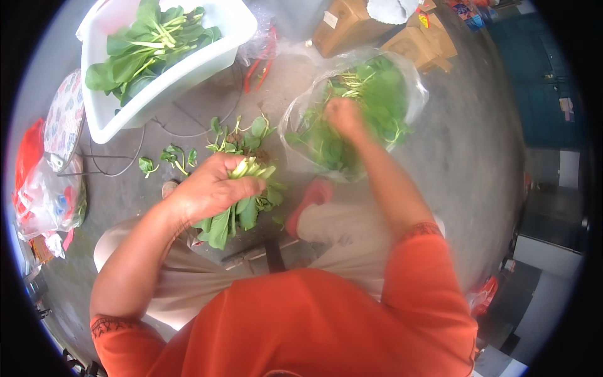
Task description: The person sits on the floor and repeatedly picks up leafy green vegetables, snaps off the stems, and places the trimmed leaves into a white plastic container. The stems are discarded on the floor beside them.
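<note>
A bunch of leafy greens (219, 226) hangs leaves-down from my left hand (212, 186), its pale cut stems showing between thumb and fingers. My right hand (346, 115) reaches into a clear plastic bag (294, 113) on the floor. Loose greens (381, 89) fill that bag, some with their stems facing me. My right fingers are blurred and partly hidden, so whether they grip a stem does not show. Below my left hand lies a pile of trimmed stalks and leaves (249, 136) with brown bits among it.
At the upper left stands a white plastic tub (188, 77) with greens inside. Small leaf scraps (176, 158) lie near a metal wire frame (136, 155). Cardboard boxes (348, 28) sit behind the bag. Plastic bags (52, 193) rest at the far left.
</note>
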Motion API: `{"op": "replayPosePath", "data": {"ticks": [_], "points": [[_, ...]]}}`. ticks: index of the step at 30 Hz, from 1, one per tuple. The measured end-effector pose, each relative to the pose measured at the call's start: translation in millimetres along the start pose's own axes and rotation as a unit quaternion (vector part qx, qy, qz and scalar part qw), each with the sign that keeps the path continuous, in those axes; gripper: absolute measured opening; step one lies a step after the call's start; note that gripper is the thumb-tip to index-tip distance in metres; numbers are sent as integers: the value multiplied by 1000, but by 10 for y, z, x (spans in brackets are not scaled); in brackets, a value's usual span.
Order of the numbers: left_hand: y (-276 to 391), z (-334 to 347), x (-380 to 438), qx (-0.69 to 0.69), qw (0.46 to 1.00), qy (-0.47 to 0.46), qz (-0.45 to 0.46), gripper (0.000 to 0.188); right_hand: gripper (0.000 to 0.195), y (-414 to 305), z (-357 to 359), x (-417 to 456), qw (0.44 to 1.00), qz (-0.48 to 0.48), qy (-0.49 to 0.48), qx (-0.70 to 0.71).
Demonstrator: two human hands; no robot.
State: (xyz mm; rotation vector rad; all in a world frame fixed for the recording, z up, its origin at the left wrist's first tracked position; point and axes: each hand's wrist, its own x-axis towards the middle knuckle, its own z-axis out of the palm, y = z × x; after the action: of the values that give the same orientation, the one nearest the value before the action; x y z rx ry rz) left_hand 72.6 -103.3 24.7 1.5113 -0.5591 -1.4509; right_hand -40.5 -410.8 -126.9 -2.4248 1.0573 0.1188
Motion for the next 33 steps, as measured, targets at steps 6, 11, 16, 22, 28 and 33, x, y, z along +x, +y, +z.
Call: {"op": "replayPosePath", "data": {"ticks": [6, 11, 16, 22, 28, 33], "points": [[-29, -82, -13, -3, 1000, 8, 20, 16, 18, 374, 368, 84, 957, -51, -31, -285], [-19, -74, -1, -12, 999, 11, 29, 14, 20, 646, 93, 77, 982, -17, -42, -181], [26, 42, 53, -58, 997, 31, 30, 11, 17, 350, -747, -120, 979, 43, -157, 125], [-43, 210, 250, -93, 991, 83, 52, 14, 20, -511, -936, -841, 891, 55, -161, 422], [-68, 380, 288, -200, 975, 62, 69, 20, 21, -1054, -746, -1313, 772, 23, -245, 586], [-41, 323, 215, -203, 976, 58, 45, 21, 23, -1195, -725, -1372, 747, 27, -268, 607]]}}
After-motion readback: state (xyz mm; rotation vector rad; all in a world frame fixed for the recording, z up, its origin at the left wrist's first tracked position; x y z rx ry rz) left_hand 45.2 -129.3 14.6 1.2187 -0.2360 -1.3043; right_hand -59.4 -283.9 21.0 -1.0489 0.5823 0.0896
